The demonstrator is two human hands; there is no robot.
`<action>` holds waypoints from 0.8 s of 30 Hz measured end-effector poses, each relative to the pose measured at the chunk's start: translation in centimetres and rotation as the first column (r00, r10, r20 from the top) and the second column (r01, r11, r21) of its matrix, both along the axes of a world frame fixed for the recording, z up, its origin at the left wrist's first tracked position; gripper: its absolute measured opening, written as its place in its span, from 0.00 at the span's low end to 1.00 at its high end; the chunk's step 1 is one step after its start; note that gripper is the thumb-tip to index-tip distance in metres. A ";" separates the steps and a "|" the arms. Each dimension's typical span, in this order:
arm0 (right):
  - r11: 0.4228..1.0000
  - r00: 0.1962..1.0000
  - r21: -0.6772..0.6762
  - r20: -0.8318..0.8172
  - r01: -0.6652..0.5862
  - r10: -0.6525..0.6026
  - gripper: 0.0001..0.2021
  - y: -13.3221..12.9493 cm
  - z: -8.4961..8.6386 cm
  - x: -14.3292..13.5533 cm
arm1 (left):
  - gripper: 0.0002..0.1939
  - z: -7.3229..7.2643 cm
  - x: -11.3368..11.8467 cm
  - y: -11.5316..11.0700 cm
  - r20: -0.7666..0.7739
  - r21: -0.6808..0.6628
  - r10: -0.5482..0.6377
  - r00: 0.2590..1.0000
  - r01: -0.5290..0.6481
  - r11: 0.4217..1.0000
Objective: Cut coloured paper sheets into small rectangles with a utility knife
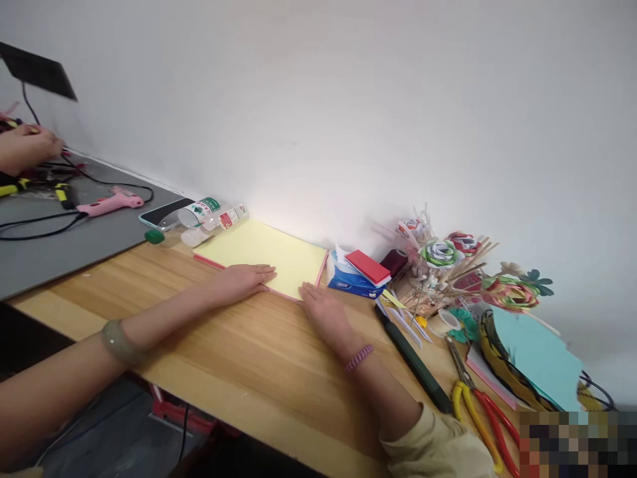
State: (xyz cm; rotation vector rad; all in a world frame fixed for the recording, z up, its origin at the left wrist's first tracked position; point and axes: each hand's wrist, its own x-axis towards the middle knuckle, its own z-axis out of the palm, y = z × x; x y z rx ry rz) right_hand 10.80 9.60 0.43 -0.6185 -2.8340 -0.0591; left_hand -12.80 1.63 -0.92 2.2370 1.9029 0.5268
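Note:
A stack of paper [279, 251] lies flat on the wooden table, its top sheet pale yellow with pink or red edges showing beneath. My left hand [243, 282] rests on the stack's near edge, fingers stretched out to the right. At the near right corner, my right hand [326, 311] touches the paper with its fingers extended. Neither hand grips anything. Bottles [199, 212] lie on their sides at the stack's far left. Just right of it, a blue tissue pack [348, 279] has a small red card stack [368, 265] on top.
Paper flowers [440, 253] on sticks stand at the right, near scissors [468, 385], a dark green bar-shaped tool [415, 365] and turquoise paper [535, 352]. On the grey mat [114, 236] lies a pink glue gun [114, 201]. A co-worker's hand [30, 147] is at far left.

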 end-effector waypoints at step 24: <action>0.946 0.958 -0.162 0.117 0.280 -0.263 0.17 -0.9 1.0 -0.9 | 0.17 -0.9 1.7 0.2 0.094 0.068 -0.002 0.996 -0.004 0.998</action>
